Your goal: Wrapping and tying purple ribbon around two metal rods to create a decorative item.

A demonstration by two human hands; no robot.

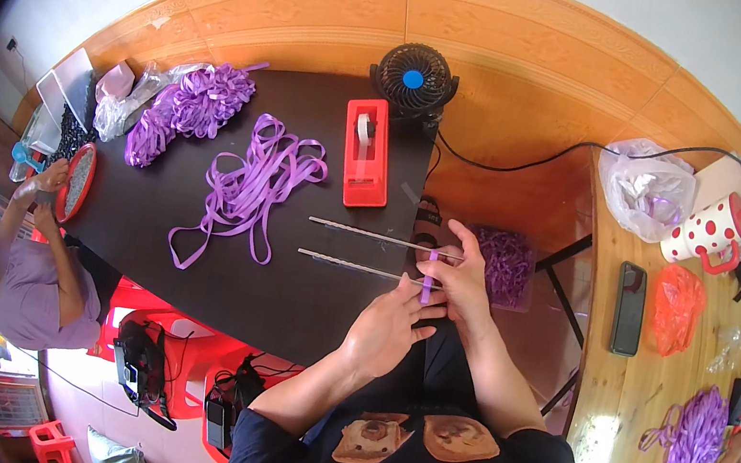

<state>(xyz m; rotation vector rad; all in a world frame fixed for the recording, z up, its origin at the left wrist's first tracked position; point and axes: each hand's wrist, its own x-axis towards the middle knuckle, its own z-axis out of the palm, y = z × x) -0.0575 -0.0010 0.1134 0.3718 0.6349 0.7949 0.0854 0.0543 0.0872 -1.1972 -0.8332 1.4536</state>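
Two thin, long metal rods (361, 230) lie roughly parallel across the dark table's right edge, their right ends between my hands. A short length of purple ribbon (429, 278) spans from one rod to the other. My right hand (466, 290) pinches the ribbon near the upper rod, with its index finger raised. My left hand (386, 326) has its fingertips on the ribbon by the lower rod, the other fingers loosely spread. A loose heap of purple ribbon (252, 184) rests on the table to the left of the rods.
On the dark table (300, 308) are a red tape dispenser (366, 153), a black fan (414, 79) and a purple ribbon bundle (201, 108). A bin of ribbon (506, 265) stands below. The wooden table (601, 365) holds a phone (629, 309). People sit at both sides.
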